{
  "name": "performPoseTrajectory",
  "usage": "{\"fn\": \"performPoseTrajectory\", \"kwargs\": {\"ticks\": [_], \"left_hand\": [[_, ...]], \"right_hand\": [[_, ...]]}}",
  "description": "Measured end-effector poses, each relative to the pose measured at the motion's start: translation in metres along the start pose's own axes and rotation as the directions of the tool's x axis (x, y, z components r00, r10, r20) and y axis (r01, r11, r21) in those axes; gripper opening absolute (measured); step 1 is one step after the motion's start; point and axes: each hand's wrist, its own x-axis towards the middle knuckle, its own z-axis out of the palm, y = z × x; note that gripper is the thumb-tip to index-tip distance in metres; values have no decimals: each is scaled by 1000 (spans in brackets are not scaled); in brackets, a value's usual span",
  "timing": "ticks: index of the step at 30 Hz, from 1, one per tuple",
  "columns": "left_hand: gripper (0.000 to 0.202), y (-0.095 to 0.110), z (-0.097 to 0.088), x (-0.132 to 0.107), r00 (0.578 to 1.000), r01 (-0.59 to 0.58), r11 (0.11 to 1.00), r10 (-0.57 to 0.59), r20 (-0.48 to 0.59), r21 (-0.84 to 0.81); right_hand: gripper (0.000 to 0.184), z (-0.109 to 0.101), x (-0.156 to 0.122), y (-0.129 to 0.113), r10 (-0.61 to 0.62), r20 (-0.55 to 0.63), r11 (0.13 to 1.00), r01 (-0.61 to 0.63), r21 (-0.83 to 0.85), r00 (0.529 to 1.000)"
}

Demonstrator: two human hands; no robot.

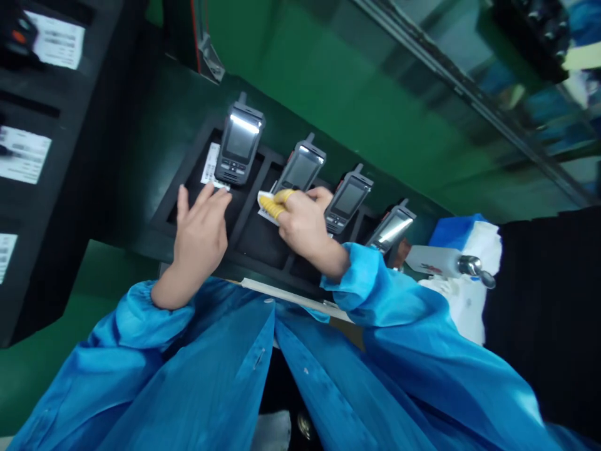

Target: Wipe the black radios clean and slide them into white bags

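Several grey handheld radios with screens and stub antennas lie in a row on a black foam tray. My left hand rests with fingers spread at the tray's left compartment, just below the leftmost radio and its white barcode label. Over the second compartment, my right hand, with yellow finger cots on, pinches a small white wipe. It is at the lower end of the second radio, partly covering a label there. The third radio lies just beyond my right wrist.
The fourth radio is at the tray's right end. Beyond it lie a white bottle with a metal cap and a white and blue bundle. Another black foam tray with labels stands at left. A metal rail crosses the back.
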Motion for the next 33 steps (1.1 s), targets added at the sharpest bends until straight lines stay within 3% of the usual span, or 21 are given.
{"fn": "performPoseTrajectory", "kwargs": {"ticks": [4, 8, 12, 16, 20, 22, 25, 27, 33], "left_hand": [[41, 0, 1, 11, 989, -40, 998, 33, 142, 44], [43, 1, 3, 12, 982, -35, 996, 20, 187, 77], [46, -1, 4, 10, 981, -66, 995, 50, 190, 79], [45, -2, 7, 10, 974, -84, 992, 63, 218, 91], [43, 0, 6, 10, 972, -40, 995, 18, 233, 89], [43, 3, 5, 10, 970, -6, 995, -19, 243, 101], [46, 6, 5, 8, 967, 49, 990, -80, 242, 132], [47, 7, 6, 7, 967, 78, 987, -109, 230, 140], [42, 5, 8, 7, 973, 30, 974, -80, 216, 223]], "right_hand": [[46, -24, 64, 12, 115, -42, 992, -113, 48, 992], [54, -23, 112, 13, 59, -33, 997, -57, 60, 998], [50, -4, 97, -8, 11, 0, 1000, -11, 20, 1000], [43, -2, 89, -15, -141, 85, 990, 138, 43, 986], [49, -9, 116, -3, 36, 42, 999, -35, -11, 998], [48, -9, 119, -5, 51, 34, 999, -50, -10, 998], [47, -7, 105, -18, -99, 109, 995, 98, 13, 989], [48, -9, 99, -26, -136, 148, 991, 135, 18, 979], [52, -24, 133, -12, 153, 154, 988, -148, -41, 976]]}}
